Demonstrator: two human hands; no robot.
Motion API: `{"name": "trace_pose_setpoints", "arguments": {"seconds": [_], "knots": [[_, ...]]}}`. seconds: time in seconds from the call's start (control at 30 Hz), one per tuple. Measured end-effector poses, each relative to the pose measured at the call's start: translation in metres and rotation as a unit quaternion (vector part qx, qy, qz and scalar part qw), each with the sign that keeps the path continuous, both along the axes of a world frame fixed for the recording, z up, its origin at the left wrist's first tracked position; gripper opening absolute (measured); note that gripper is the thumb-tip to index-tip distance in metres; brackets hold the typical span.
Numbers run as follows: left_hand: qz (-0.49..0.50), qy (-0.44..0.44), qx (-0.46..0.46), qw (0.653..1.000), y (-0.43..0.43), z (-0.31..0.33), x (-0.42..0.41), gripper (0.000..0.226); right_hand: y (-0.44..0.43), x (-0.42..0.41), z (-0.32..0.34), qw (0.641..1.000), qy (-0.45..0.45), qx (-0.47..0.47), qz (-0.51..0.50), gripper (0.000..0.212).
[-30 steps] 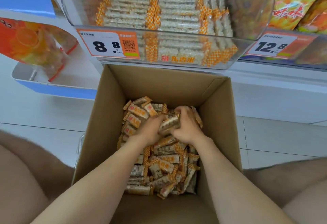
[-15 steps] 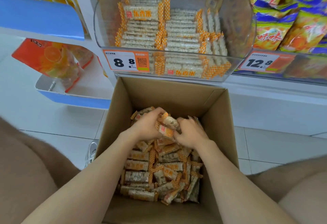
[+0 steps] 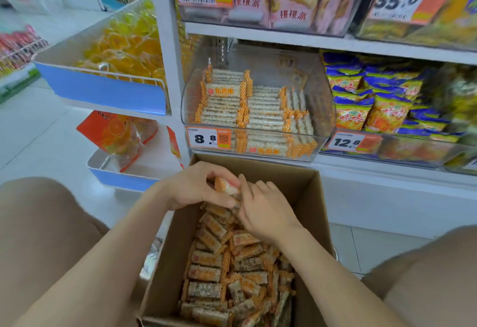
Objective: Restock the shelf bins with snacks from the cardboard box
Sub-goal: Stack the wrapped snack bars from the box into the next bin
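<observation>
You've got a left hand (image 3: pixel 196 187) and a right hand (image 3: pixel 267 214) in view — two in all — plus one box (image 3: pixel 305 197), four readable price tags (image 3: pixel 206 139), two blue trays (image 3: pixel 103 92), and bars (image 3: pixel 205 273) too many to count.

I saw a brown cardboard box (image 3: pixel 305 197), snack bars (image 3: pixel 206 272) with orange-and-white checked ends, blue-and-yellow bags (image 3: pixel 387 113), and orange-and-white price tags (image 3: pixel 209 138).

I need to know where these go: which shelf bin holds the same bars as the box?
The bin tagged 8.8, right above the box: its orange-checked bars match. The 12.8 bin beside it holds blue-and-yellow bags.
</observation>
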State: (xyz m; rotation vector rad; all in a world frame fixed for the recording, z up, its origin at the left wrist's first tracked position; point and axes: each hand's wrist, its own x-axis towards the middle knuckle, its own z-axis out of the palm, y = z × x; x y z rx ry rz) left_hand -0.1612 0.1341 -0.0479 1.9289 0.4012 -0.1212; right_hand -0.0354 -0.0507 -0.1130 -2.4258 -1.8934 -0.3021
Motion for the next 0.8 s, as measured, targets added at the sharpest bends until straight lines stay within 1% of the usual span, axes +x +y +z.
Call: {"name": "trace_pose_setpoints", "arguments": {"seconds": [0.03, 0.07, 0.13, 0.17, 0.23, 0.3, 0.33, 0.4, 0.47, 0.53, 0.63, 0.67, 0.73, 0.8], "knots": [[0.007, -0.004, -0.011, 1.000, -0.001, 0.009, -0.004, 0.034, 0.000, -0.003, 0.005, 1.000, 0.015, -0.002, 0.014, 0.067], [0.011, -0.006, -0.022, 1.000, -0.002, 0.018, -0.007, 0.030, 0.001, -0.005, 0.011, 0.998, 0.051, 0.005, 0.021, 0.064], [0.012, -0.019, -0.005, 1.000, -0.001, 0.034, -0.012, 0.022, 0.001, -0.005, 0.024, 0.983, 0.178, 0.049, 0.015, 0.055], [0.015, -0.031, 0.011, 0.999, 0.000, 0.040, -0.014, 0.021, 0.001, -0.004, 0.033, 0.965, 0.253, 0.069, 0.007, 0.050], [0.021, -0.061, 0.020, 0.998, 0.002, 0.053, -0.018, 0.029, 0.000, 0.000, 0.050, 0.919, 0.385, 0.083, -0.011, 0.042], [0.023, -0.082, 0.008, 0.996, 0.004, 0.061, -0.022, 0.033, -0.003, -0.001, 0.068, 0.883, 0.461, 0.082, -0.025, 0.032], [0.025, -0.091, 0.012, 0.995, 0.005, 0.064, -0.023, 0.034, -0.003, -0.002, 0.074, 0.873, 0.478, 0.089, -0.029, 0.025], [0.027, -0.110, 0.025, 0.993, 0.008, 0.069, -0.024, 0.035, -0.002, -0.005, 0.086, 0.867, 0.487, 0.103, -0.028, 0.027], [0.013, -0.124, 0.017, 0.992, 0.010, 0.074, -0.024, 0.038, -0.002, -0.004, 0.092, 0.856, 0.505, 0.104, -0.035, 0.026], [-0.006, -0.138, 0.000, 0.990, 0.012, 0.081, -0.024, 0.043, -0.001, -0.001, 0.096, 0.844, 0.522, 0.117, -0.039, 0.035], [-0.007, -0.167, -0.002, 0.986, 0.017, 0.090, -0.022, 0.043, 0.000, -0.001, 0.107, 0.835, 0.534, 0.127, -0.029, 0.039], [-0.002, -0.174, 0.003, 0.985, 0.019, 0.092, -0.021, 0.045, 0.002, -0.001, 0.111, 0.837, 0.533, 0.125, -0.020, 0.040], [0.024, -0.172, 0.024, 0.984, 0.023, 0.093, -0.018, 0.056, 0.007, 0.002, 0.118, 0.860, 0.496, 0.118, -0.006, 0.046], [0.086, -0.172, 0.076, 0.978, 0.028, 0.091, -0.012, 0.062, 0.017, 0.010, 0.124, 0.884, 0.446, 0.139, -0.018, 0.046]]}}
